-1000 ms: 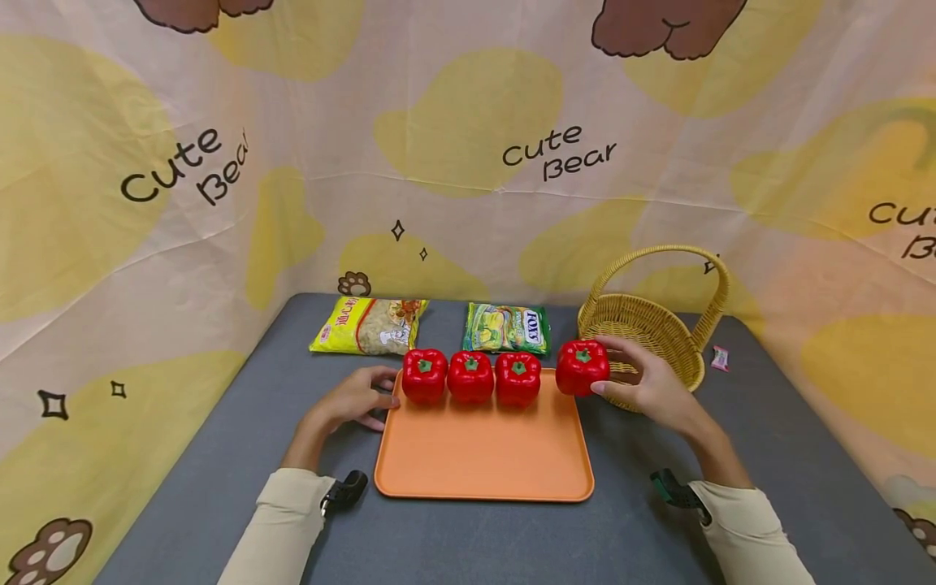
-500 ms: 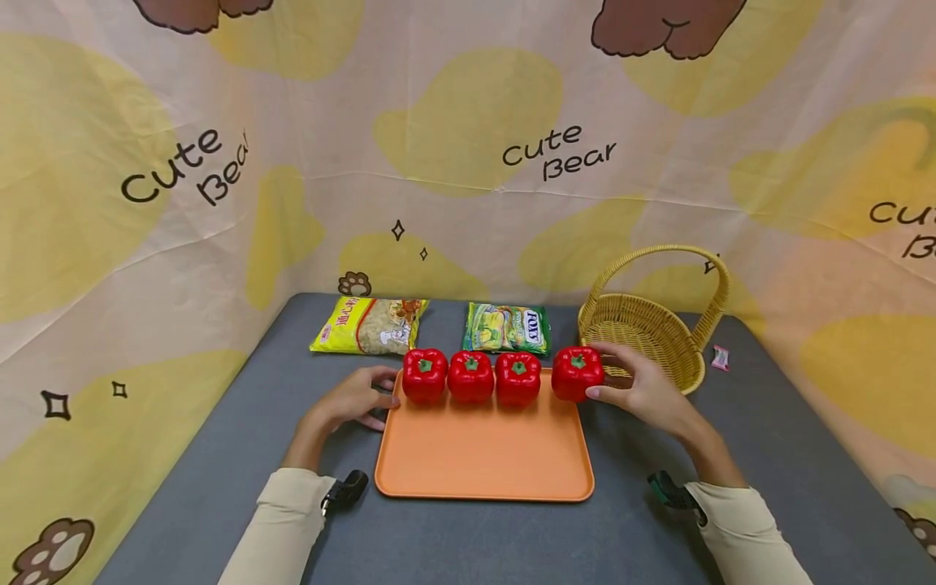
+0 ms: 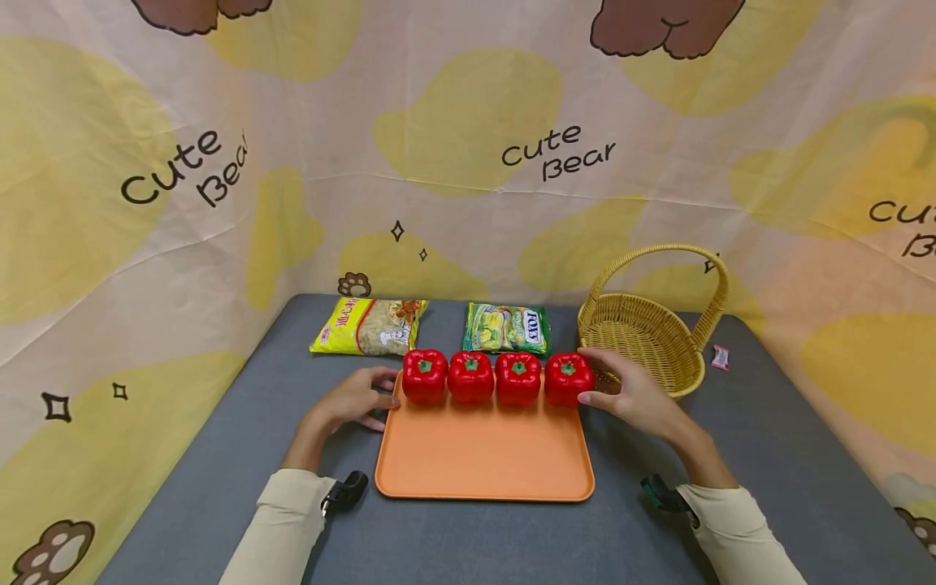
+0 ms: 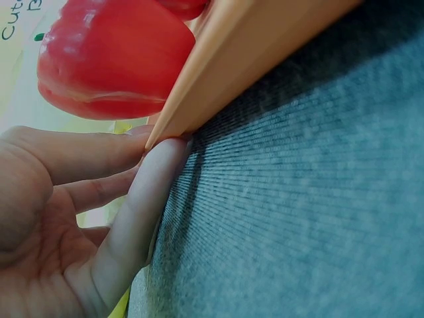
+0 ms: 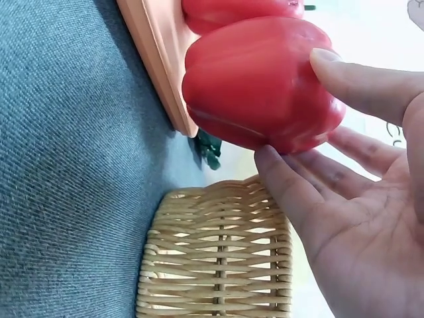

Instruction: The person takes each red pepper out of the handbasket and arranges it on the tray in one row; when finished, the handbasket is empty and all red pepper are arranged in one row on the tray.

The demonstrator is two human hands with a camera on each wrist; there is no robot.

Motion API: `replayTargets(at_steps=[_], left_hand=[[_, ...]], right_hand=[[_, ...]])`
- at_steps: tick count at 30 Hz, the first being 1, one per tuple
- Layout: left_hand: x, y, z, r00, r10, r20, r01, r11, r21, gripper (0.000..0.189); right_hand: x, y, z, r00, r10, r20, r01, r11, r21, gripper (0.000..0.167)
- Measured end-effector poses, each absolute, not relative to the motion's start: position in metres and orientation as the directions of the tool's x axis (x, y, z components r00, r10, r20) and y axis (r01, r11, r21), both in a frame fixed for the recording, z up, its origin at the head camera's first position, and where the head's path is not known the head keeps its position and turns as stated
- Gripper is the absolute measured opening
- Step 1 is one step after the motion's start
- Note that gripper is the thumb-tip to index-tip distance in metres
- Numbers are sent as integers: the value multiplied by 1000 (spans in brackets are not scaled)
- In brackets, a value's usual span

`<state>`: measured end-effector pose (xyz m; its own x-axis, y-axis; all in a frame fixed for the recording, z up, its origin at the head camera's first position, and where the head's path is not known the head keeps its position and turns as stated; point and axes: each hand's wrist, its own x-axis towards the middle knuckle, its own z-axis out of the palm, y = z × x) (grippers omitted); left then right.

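Observation:
A shiny red bell pepper (image 3: 569, 382) with a green stem stands at the back right corner of the orange tray (image 3: 483, 459). My right hand (image 3: 638, 396) holds it from the right, thumb on the near side and fingers on the far side. In the right wrist view the held pepper (image 5: 255, 83) overlaps the tray's edge. Three more red bell peppers (image 3: 471, 379) line the tray's back edge to its left. My left hand (image 3: 351, 398) pinches the tray's left rim near the back corner; the left wrist view shows thumb and finger at the tray edge (image 4: 218, 73).
Behind the tray lie a yellow food bag (image 3: 371, 325) and a green FOX'S candy bag (image 3: 507, 328). A wicker basket (image 3: 639, 325) with a tall handle stands just behind my right hand. A small pink wrapped candy (image 3: 720, 357) lies right of it on the grey table (image 3: 468, 544).
My right hand has brought the pepper left and slightly down, from over the tray's right edge to beside the third pepper. The left hand and the tray have stayed in place.

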<state>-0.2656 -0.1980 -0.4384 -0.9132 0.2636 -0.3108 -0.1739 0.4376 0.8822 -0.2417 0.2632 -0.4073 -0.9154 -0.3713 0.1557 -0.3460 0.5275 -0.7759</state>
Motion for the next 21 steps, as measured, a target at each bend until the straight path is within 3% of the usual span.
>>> replayTargets(at_steps=[21], left_hand=[[-265,-198,-437,-914,265,-307,-165,448,879,63]], right_hand=[[-240,258,-410,-912,-378,159,-366,574,-732,73]])
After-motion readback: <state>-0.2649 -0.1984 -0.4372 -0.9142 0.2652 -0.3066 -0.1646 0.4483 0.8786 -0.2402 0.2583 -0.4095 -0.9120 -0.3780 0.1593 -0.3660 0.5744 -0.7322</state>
